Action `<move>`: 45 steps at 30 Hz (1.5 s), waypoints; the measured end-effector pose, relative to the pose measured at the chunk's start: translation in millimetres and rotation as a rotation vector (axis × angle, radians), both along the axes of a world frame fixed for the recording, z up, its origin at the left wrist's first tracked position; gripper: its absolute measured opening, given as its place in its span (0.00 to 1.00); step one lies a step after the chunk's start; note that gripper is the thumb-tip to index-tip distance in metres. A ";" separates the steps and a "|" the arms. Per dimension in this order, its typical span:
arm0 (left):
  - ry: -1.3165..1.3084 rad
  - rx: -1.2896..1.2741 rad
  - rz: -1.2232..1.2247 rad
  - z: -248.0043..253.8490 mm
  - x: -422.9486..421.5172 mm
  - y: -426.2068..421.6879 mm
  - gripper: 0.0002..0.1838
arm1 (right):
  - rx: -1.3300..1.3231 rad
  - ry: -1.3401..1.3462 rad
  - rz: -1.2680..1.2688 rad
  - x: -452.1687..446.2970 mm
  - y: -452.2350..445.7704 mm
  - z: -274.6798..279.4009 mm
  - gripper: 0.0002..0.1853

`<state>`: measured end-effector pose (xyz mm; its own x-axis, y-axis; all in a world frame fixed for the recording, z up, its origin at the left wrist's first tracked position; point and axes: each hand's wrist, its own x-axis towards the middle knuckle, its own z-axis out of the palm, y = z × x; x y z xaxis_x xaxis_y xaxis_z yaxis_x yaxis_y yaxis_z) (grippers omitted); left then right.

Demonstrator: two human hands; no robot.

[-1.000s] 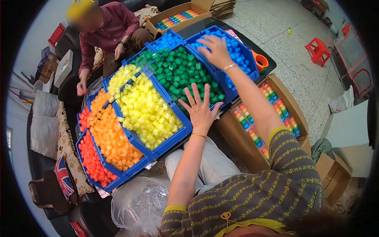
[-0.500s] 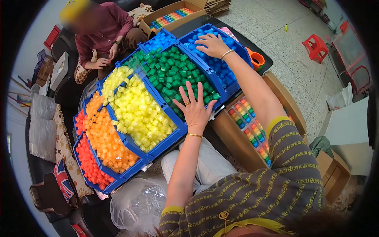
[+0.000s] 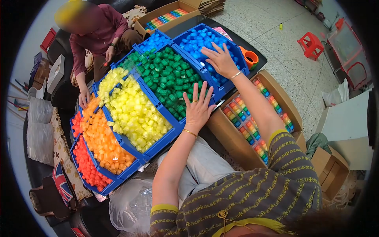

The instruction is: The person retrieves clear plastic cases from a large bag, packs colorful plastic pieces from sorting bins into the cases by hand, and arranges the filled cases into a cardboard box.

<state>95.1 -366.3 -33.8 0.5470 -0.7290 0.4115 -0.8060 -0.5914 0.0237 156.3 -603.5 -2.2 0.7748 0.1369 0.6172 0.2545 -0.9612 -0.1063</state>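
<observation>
My left hand [image 3: 198,110] is spread flat, palm down, over the near end of the bin of green plastic pieces [image 3: 169,75]. It holds nothing, and a ring and bracelet show on it. Further right, my right hand [image 3: 222,61] hovers with fingers apart over the bin of blue plastic pieces [image 3: 199,41]. No piece shows in its fingers; its palm side is hidden. Left of the green ones lie translucent yellow pieces [image 3: 136,112], then orange pieces [image 3: 104,140] and red pieces [image 3: 89,166], all in joined blue bins [image 3: 167,136].
A co-worker [image 3: 98,29] sits across at the upper left, one hand [image 3: 84,98] at the orange pieces. Cardboard boxes of rainbow-coloured sets stand at right [image 3: 215,126] and at back [image 3: 140,27]. An orange ring-shaped object [image 3: 249,58] lies beside the blue bin. A clear plastic bag [image 3: 130,205] is below.
My right hand has shifted right and nearer over the blue pieces. My left hand has moved slightly, still spread. The co-worker's hands have separated, one reaching down to the orange pieces.
</observation>
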 end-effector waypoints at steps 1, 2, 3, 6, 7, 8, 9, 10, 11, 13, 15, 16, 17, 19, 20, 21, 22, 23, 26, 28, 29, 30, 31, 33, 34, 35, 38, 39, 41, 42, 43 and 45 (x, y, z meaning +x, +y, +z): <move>-0.016 0.010 0.015 -0.5 -1.2 2.2 0.42 | -0.030 -0.032 -0.043 -8.6 1.5 0.6 0.22; -0.018 0.011 0.033 -0.9 -2.5 3.7 0.42 | -0.059 -0.064 -0.075 -15.4 5.4 1.4 0.23; -0.005 0.051 0.026 -1.8 -3.9 5.2 0.42 | -0.054 -0.067 -0.125 -19.8 8.7 -0.6 0.25; -0.089 0.038 -0.021 -3.9 -5.5 9.9 0.43 | -0.029 -0.056 -0.165 -22.3 11.5 -12.2 0.27; -0.120 0.012 -0.063 -5.1 -4.4 12.0 0.42 | -0.026 -0.096 -0.167 -22.6 12.9 -12.5 0.27; -0.151 -0.016 -0.107 -6.5 -3.8 13.3 0.41 | -0.025 -0.134 -0.172 -22.5 13.5 -12.6 0.27; -0.155 0.007 -0.104 -6.0 -4.2 15.0 0.40 | -0.026 -0.168 -0.191 -22.0 17.0 -8.6 0.27; -0.160 0.032 -0.106 -5.7 -4.7 17.3 0.38 | -0.015 -0.213 -0.204 -19.8 20.6 -4.4 0.27; -0.214 0.089 -0.077 -5.4 -5.8 18.6 0.41 | -0.038 -0.277 -0.259 -18.2 26.2 -1.6 0.24; -0.256 0.085 -0.061 -6.9 -5.8 19.0 0.41 | -0.058 -0.347 -0.285 -4.9 48.6 25.2 0.22; -0.261 0.059 -0.058 -6.5 -12.0 21.8 0.39 | 0.183 -0.287 0.017 20.5 87.9 50.5 0.13; -0.202 -0.012 -0.083 -11.6 -16.4 22.4 0.37 | 0.118 -0.363 0.169 34.8 118.5 70.2 0.09; -0.202 0.014 -0.055 -9.5 -23.9 28.2 0.37 | 0.134 -0.282 0.278 46.6 146.4 79.3 0.11; -0.094 -0.051 0.016 -3.6 -42.3 42.1 0.38 | 0.018 -0.293 0.306 79.2 187.6 73.5 0.11; -0.085 -0.049 0.093 -1.4 -49.8 56.5 0.38 | -0.086 -0.301 0.287 91.9 212.8 69.7 0.11; -0.037 -0.109 0.109 17.6 -60.3 76.7 0.38 | -0.148 -0.265 0.259 113.0 225.8 61.0 0.12; 0.012 -0.172 0.135 27.6 -72.8 98.1 0.37 | -0.212 -0.228 0.241 131.2 229.1 46.5 0.12; -0.035 -0.167 0.182 26.4 -82.9 122.0 0.38 | -0.250 -0.135 0.210 133.1 236.0 50.8 0.11; 0.056 -0.233 0.432 26.9 -124.5 204.1 0.41 | -0.211 -0.065 0.391 143.2 233.3 49.8 0.08; 0.103 -0.336 0.670 28.1 -160.3 261.0 0.40 | -0.263 -0.055 0.413 141.7 230.8 53.3 0.07; 0.151 -0.408 0.793 19.9 -182.0 291.2 0.39 | -0.287 -0.073 0.424 133.8 233.7 61.6 0.07; 0.151 -0.390 0.918 15.3 -207.0 320.0 0.38 | -0.265 -0.102 0.417 122.4 236.4 69.1 0.07; 0.169 -0.423 1.039 12.5 -235.2 348.2 0.37 | -0.255 -0.099 0.488 128.5 229.4 66.5 0.06; 0.152 -0.391 1.269 -23.0 -298.7 398.1 0.38 | -0.324 -0.012 0.471 118.2 230.3 65.6 0.08; 0.253 -0.354 1.390 -40.6 -333.1 417.4 0.43 | -0.388 0.048 0.430 110.3 230.9 66.1 0.09; 0.351 -0.316 1.506 -51.2 -361.5 431.7 0.48 | -0.402 0.054 0.429 101.0 235.5 68.0 0.09; 0.936 0.122 1.802 -58.7 -414.5 442.7 0.55 | -0.337 -0.173 0.422 62.4 273.8 74.7 0.10; 1.034 0.230 1.800 -69.0 -434.4 443.9 0.57 | -0.116 -0.099 0.518 35.3 301.2 78.0 0.11; 0.714 0.044 1.935 -164.4 -509.7 468.2 0.39 | 0.225 0.157 0.705 -25.1 368.7 78.0 0.11; 0.730 0.037 1.930 -174.6 -528.8 483.4 0.39 | 0.345 0.347 0.796 -59.1 407.3 67.1 0.09; 0.821 -0.155 2.050 -181.9 -545.8 496.9 0.29 | 0.349 0.489 0.872 -87.6 442.4 52.5 0.08; 0.830 -0.627 2.173 -170.5 -556.3 514.6 0.15 | 0.355 0.946 0.926 -146.2 508.7 29.0 0.08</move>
<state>-461.2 148.3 -204.3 0.1374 0.9301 -0.3405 0.9491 -0.0252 0.3141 10.0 -94.8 26.8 0.6287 0.7774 0.0188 0.4760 -0.3656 -0.7999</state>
